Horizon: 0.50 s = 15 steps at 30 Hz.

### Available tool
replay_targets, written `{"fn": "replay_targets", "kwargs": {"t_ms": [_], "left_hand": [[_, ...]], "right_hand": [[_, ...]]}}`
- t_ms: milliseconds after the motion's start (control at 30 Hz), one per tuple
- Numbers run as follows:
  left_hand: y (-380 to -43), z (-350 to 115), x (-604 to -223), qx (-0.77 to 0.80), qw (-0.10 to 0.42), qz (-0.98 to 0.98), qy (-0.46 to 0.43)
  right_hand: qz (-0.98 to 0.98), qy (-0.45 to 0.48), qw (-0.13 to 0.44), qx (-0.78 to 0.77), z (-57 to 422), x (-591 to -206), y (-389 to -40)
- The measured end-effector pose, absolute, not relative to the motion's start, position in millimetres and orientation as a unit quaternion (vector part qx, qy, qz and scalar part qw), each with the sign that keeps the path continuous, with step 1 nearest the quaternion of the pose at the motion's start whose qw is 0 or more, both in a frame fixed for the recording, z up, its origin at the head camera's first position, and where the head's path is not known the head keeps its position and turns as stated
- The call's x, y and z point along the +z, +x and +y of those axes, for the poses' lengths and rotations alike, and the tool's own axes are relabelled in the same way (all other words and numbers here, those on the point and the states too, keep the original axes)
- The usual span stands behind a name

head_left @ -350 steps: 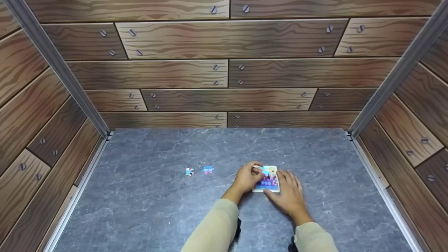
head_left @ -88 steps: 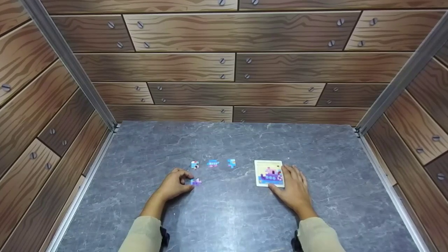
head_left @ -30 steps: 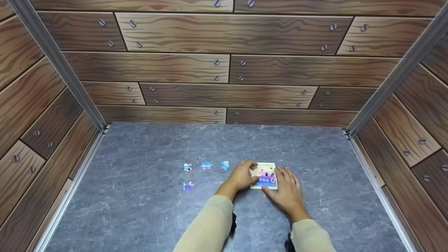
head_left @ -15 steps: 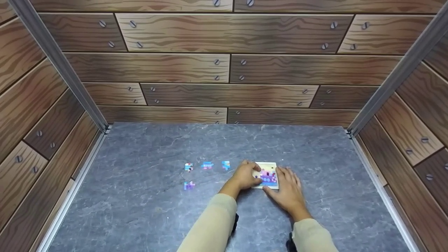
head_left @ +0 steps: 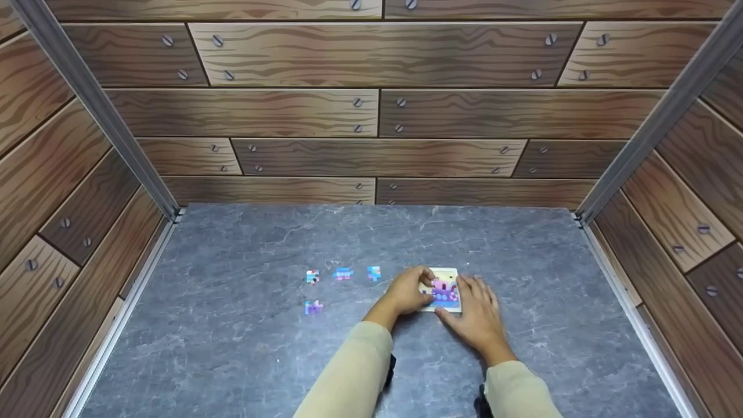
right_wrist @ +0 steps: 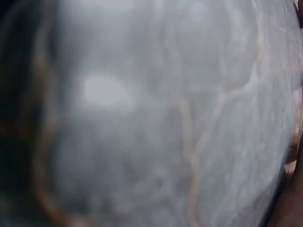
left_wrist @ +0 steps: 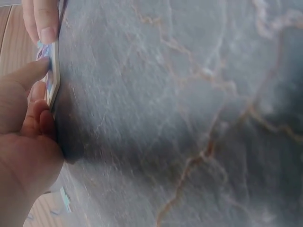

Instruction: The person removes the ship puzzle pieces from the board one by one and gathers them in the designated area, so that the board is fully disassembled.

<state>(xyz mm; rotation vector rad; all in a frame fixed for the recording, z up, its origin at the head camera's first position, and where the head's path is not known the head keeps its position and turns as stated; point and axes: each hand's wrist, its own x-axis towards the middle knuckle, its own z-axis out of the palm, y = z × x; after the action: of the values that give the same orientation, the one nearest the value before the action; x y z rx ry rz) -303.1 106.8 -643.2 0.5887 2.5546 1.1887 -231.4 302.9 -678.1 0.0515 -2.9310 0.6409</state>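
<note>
A small square jigsaw puzzle board [head_left: 446, 270] with a pink and purple boat picture lies flat right of centre in the head view. My left hand [head_left: 405, 291] is at its left side, with thumb and forefinger bent onto a puzzle piece [head_left: 425, 291] there; the fingers partly cover it. In the left wrist view the left thumb [left_wrist: 29, 74] touches the picture face, and the other fingers curl beneath the board's edge. My right hand [head_left: 477, 316] rests along the board's right edge, fingers fairly straight, thumb by the lower edge.
Loose jigsaw pieces lie left of the board: a striped piece [head_left: 313, 277], a blue-pink piece [head_left: 343, 273], a blue piece [head_left: 374, 273] and a purple piece [head_left: 313, 307]. Wood-patterned walls [head_left: 371, 110] with metal corner posts [head_left: 104, 116] enclose the grey marbled tabletop [head_left: 261, 348].
Since the oldest frame, a blue piece and a purple piece have come to lie on the table at left. My left hand went from the purple piece back to the board. The right hand stayed.
</note>
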Motion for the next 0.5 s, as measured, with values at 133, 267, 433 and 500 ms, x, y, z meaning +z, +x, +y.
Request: {"fn": "replay_targets", "kwargs": {"t_ms": [133, 267, 433, 500], "left_hand": [[-303.0, 106.4, -642.9, 0.424, 0.143, 0.873, 0.196], [-304.0, 105.2, -643.6, 0.454, 0.147, 0.858, 0.190], [-306.5, 100.4, -642.6, 0.505, 0.167, 0.827, 0.183], [-306.3, 99.2, -641.2, 0.511, 0.171, 0.823, 0.183]], "right_hand": [[-0.975, 0.016, 0.069, 0.213, 302.9, -678.3, -231.9], [-0.974, 0.014, 0.067, 0.214, 302.4, -678.7, -232.4], [-0.975, 0.014, 0.069, 0.212, 301.9, -677.4, -231.7], [-0.975, 0.016, 0.070, 0.212, 301.7, -676.6, -231.7]]}}
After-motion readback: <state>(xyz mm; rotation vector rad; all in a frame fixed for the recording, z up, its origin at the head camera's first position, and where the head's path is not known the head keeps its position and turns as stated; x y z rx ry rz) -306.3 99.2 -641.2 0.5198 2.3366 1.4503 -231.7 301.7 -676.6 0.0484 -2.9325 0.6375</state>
